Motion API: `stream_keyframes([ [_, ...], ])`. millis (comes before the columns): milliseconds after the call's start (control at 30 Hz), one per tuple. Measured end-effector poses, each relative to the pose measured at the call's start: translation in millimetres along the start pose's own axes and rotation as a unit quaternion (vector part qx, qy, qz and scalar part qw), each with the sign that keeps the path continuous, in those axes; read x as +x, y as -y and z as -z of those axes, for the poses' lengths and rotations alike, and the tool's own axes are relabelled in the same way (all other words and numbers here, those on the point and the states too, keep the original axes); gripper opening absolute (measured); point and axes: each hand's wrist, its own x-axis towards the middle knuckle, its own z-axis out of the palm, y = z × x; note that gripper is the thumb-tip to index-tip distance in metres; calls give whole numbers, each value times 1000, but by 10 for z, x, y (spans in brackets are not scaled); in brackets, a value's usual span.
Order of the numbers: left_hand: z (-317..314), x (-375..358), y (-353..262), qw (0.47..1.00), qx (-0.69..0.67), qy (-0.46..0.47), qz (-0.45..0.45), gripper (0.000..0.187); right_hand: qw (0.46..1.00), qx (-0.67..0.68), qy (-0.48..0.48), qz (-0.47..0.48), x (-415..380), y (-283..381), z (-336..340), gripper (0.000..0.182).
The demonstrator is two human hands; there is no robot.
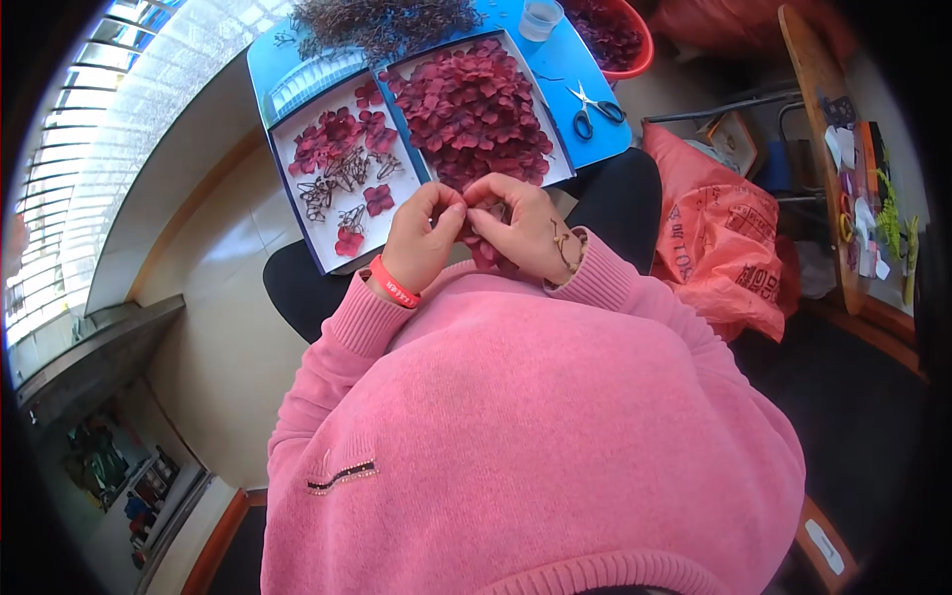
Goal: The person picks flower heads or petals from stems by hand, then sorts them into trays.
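My left hand (pixel 421 236), a red band round its wrist, is closed in a pinch with thumb and forefinger together. Its fingertips meet those of my right hand (pixel 528 230), which is curled round dark red fabric flowers (pixel 486 254). Part of these flowers shows below the fingers; whatever lies between the fingertips is hidden. Just beyond my hands, a white box half (pixel 560 159) holds a heap of dark red flowers (pixel 466 104). The other box half (pixel 322 238), to the left, carries loose flowers (pixel 332 139) and brown stems (pixel 344 171).
On the blue table (pixel 585 74) lie open scissors (pixel 595 111), a clear cup (pixel 540 20) and a pile of brown stems (pixel 382 25). A red basin (pixel 640 59) of dark flowers stands behind right. A red plastic bag (pixel 714 233) sits at the right.
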Motion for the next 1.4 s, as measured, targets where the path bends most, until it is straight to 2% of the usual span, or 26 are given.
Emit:
stream_keyframes([
  [33,9,11,13,999,-15,14,25,11,999,-32,7,16,6,-72,10,10],
  [67,9,20,8,998,-30,28,51,11,992,-105,-8,75,19,-147,33,8],
  [100,7,30,3,995,-45,42,77,11,991,-107,0,82,25,-191,53,8],
  [267,-1,132,61,997,15,58,55,9,988,-109,46,97,32,-242,195,8],
  [367,-49,154,-23,998,26,52,22,9,991,-55,20,122,11,-236,216,6],
  [467,-60,195,27,997,50,63,-4,10,995,-40,-23,87,30,-374,231,5],
  [567,-100,270,70,997,37,67,-5,11,987,120,-20,-103,-12,-166,255,5],
  [600,-115,297,77,998,23,65,-2,11,993,92,-47,-57,13,-253,253,4],
  [700,-109,478,246,992,112,36,-39,13,991,-5,-117,58,123,-562,275,4],
  [767,-104,655,381,956,275,-42,-96,17,980,-80,-148,104,142,-599,339,4],
  [800,-108,736,412,924,352,-80,-123,19,983,-77,-139,95,138,-596,358,4],
  [900,-154,917,484,858,460,-109,-204,21,989,-70,-116,64,124,-597,409,5],
  [1000,-246,1053,522,803,540,-95,-231,24,991,-79,-100,49,132,-649,417,6],
  [1100,-237,1186,676,774,575,-98,-248,22,988,-103,-109,46,136,-665,430,8],
  [1200,-201,1220,715,798,518,-140,-274,17,991,-101,-92,-3,128,-622,458,10],
  [1267,-188,1236,691,826,459,-197,-260,10,989,-119,-77,-33,131,-586,469,11],
  [1300,-179,1229,681,838,429,-225,-251,6,990,-116,-78,-13,139,-632,462,10],
  [1400,-98,1255,651,933,240,-243,-112,13,988,-119,-82,59,217,-758,445,9],
])
